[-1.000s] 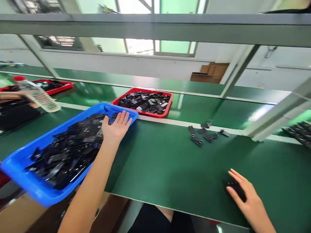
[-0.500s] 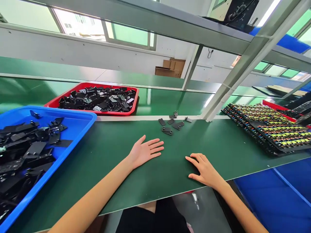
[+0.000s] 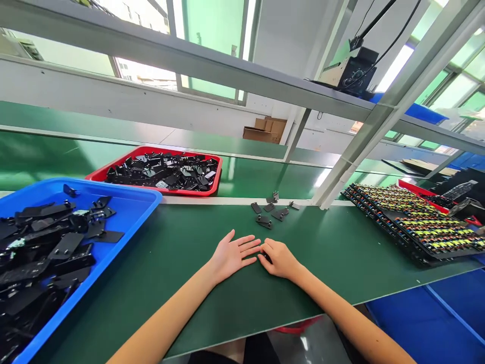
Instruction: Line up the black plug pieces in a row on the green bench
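Note:
My left hand [image 3: 232, 257] lies palm up above the green tabletop [image 3: 212, 323], fingers stretched out and nothing on the palm. Close against its fingertips is my right hand [image 3: 279, 259], fingers curled toward the thumb. A dark patch shows between thumb and fingers; whether it is a small part or shadow I cannot make out. Just beyond the hands lie several small black flat pieces, among them a black plate with a small raised fitting [image 3: 264, 221] and another black piece [image 3: 280, 214].
A blue tray [image 3: 149, 202] of black parts stands at the left. Behind it sits a red tray [image 3: 219, 177] of similar parts. Stacked black trays with rows of colourful components [image 3: 420, 222] are at the right, beside a metal post [image 3: 337, 184]. A shelf crosses overhead.
My right hand has moved left to my left hand's fingertips, and its fingers have curled in. My left hand stays open. The camera view has tilted up slightly.

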Demonstrator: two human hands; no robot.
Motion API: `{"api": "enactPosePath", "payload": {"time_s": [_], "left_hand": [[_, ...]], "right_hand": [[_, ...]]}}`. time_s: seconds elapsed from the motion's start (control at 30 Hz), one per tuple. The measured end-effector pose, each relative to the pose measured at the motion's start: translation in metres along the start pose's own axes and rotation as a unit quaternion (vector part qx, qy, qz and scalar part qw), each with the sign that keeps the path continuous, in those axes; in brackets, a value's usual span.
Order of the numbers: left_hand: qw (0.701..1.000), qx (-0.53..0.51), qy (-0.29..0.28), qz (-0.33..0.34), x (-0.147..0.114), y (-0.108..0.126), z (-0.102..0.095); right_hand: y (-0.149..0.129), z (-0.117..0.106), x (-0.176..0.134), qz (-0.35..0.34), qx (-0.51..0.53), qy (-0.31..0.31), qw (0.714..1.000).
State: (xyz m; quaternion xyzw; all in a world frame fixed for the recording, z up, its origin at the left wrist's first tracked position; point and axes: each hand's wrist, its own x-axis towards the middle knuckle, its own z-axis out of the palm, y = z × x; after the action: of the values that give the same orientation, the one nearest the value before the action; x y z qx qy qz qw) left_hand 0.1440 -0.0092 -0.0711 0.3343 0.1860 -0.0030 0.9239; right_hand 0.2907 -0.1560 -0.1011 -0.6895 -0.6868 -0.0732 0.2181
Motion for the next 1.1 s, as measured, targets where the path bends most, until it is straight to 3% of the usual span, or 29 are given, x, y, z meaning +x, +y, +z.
{"api": "enactPosePath", "payload": {"time_s": [0.17,0.27,0.37,0.5,0.6,0.7,0.8,0.93,1.1], "left_hand": [[0.986,0.118,0.071,0.088,-0.001,0.001,-0.002],[0.941,0.240,0.150,0.186,-0.003,0.009,-0.007],[0.858,0.404,0.169,0.267,-0.010,0.014,-0.008],[0.722,0.616,0.091,0.302,-0.014,-0.002,-0.002],[0.618,0.727,0.050,0.296,-0.008,-0.023,0.002],[0.525,0.801,0.027,0.287,-0.001,-0.033,0.003],[0.453,0.846,0.023,0.281,0.001,-0.035,0.005],[0.398,0.876,0.034,0.271,-0.009,-0.037,0.007],[0.394,0.886,0.048,0.242,-0.055,-0.032,-0.015]], "right_hand": [[-0.026,0.012,0.029,0.028,0.046,0.034,0.998],[-0.039,0.013,0.031,0.045,0.065,0.026,0.997],[-0.032,0.007,0.034,0.058,0.072,0.014,0.996],[0.014,-0.007,0.049,0.143,0.025,0.049,0.988],[0.043,-0.004,0.060,0.171,-0.021,0.043,0.984],[0.048,0.009,0.058,0.161,-0.045,0.024,0.986],[0.036,0.015,0.039,0.151,-0.058,0.022,0.987],[0.014,0.000,-0.008,0.121,-0.049,0.000,0.991],[-0.031,-0.017,-0.050,0.082,0.007,-0.047,0.996]]}}
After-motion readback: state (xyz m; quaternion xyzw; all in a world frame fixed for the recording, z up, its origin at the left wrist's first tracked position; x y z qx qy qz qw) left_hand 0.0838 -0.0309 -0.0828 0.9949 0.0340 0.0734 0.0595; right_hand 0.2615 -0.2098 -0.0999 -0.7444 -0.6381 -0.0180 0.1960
